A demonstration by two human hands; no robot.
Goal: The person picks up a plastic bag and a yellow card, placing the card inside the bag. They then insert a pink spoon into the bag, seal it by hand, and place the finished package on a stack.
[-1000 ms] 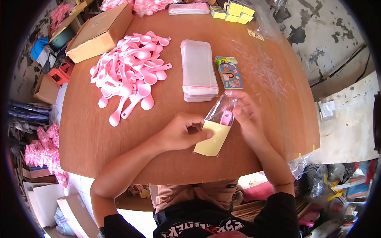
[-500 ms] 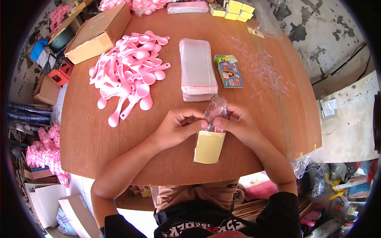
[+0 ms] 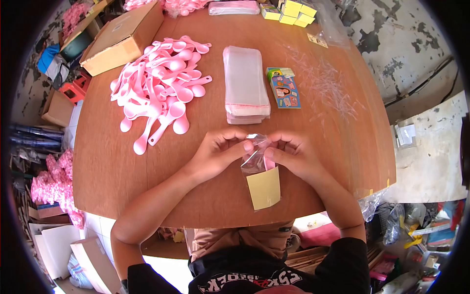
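Near the table's front edge, a clear plastic bag (image 3: 252, 168) hangs between my two hands. A pale yellow card (image 3: 264, 188) fills its lower part, and a strip of a pink spoon (image 3: 269, 160) shows above the card; the rest of the spoon is hidden. My left hand (image 3: 223, 153) pinches the bag's upper left edge between thumb and fingers. On the other side, my right hand (image 3: 293, 154) is closed on the upper right edge, its thumb over the pink part. Just beyond the hands lies a stack of clear bags (image 3: 245, 81).
A heap of pink spoons (image 3: 161, 88) lies left of the bag stack, with a cardboard box (image 3: 122, 39) behind it. Printed cards (image 3: 285, 92) sit to the right, beside scattered clear plastic strips (image 3: 330, 85). Yellow card bundles (image 3: 293, 12) stand at the far edge.
The bag's top has come down toward me and the yellow card has shifted slightly right and nearer. Both hands keep their pinch on the bag, with fingers slightly shifted.
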